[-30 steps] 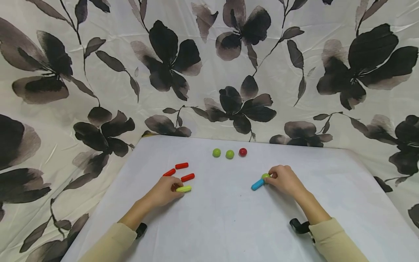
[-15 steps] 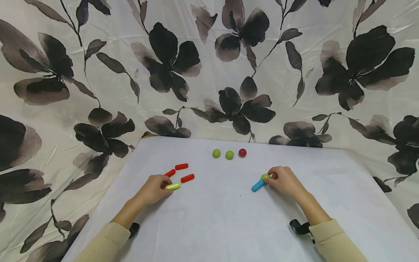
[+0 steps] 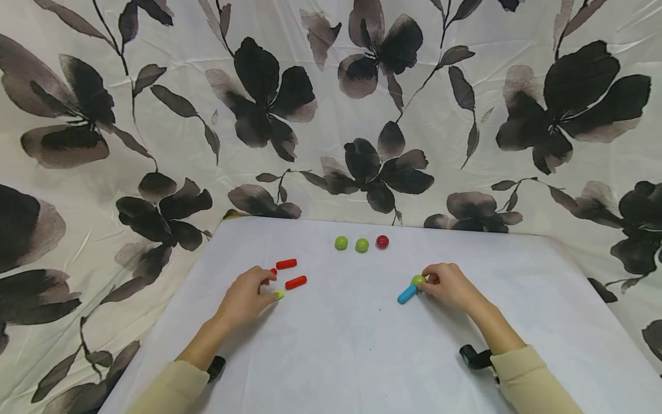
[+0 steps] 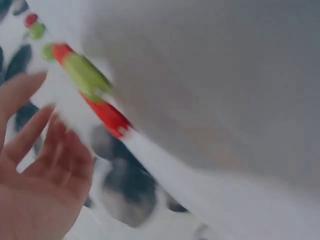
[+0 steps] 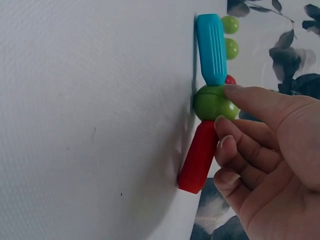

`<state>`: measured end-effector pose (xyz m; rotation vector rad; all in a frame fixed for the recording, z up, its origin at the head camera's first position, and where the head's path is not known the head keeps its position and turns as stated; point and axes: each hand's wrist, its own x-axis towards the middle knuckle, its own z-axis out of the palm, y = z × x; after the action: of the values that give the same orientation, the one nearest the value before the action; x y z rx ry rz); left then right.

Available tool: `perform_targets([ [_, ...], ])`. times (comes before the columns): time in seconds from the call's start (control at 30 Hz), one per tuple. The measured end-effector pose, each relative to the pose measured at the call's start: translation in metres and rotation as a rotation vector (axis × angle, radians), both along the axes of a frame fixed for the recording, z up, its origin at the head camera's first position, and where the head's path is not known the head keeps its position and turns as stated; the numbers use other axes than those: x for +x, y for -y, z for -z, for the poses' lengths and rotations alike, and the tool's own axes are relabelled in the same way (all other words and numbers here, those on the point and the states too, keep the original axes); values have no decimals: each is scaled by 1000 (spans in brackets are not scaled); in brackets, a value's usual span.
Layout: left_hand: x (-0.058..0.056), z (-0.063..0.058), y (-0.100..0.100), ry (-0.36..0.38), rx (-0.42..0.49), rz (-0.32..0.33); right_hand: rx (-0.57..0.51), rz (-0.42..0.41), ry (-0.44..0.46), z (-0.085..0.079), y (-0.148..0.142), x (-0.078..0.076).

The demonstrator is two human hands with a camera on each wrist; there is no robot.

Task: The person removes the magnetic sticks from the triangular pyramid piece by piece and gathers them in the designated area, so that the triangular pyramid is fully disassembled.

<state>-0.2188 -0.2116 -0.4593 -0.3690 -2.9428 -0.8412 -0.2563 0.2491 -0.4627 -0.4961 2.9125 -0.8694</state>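
My left hand stands over the left side of the table, thumb and fingers spread. Just past its thumb shows the end of a yellow-green stick; the left wrist view has this stick apart from the fingers. Close by lie red sticks, one of them partly hidden by the fingers. On the right, my right hand pinches a green ball between thumb and fingers. A ribbed blue stick joins the ball on one side, a red stick on the other.
Two green balls and a red ball sit in a row near the far edge of the white table. Behind it hangs a floral cloth.
My left hand has drawn the yellow-green stick to the left, then loosened its fingers and let it go beside the red sticks. The right hand holds still with the ball.
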Motion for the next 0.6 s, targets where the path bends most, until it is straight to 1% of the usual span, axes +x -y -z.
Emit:
perform_targets([
  [0.07, 5, -5, -19, -47, 3, 6, 1, -18, 5, 0, -1, 0],
  [0.1, 7, -6, -29, -54, 3, 25, 0, -25, 8, 0, -2, 0],
  [0.17, 8, -11, -53, -41, -4, 95, 6, -47, -1, 0, -3, -1],
  [0.23, 7, -15, -78, 11, -2, 184, 16, -74, -19, 0, -5, -2],
  [0.33, 2, -16, -112, 104, 0, 299, 32, -104, -43, 1, -5, -3],
  [0.4, -4, -14, -135, 155, 9, 349, 40, -112, -55, 2, -4, -4],
  [0.47, -10, -10, -156, 182, 5, 382, 46, -111, -62, 3, -4, -5],
  [0.53, -16, -6, -178, 204, -8, 401, 52, -104, -67, 6, -4, -5],
  [0.6, -22, -4, -197, 209, -23, 416, 58, -98, -73, 7, -4, -4],
])
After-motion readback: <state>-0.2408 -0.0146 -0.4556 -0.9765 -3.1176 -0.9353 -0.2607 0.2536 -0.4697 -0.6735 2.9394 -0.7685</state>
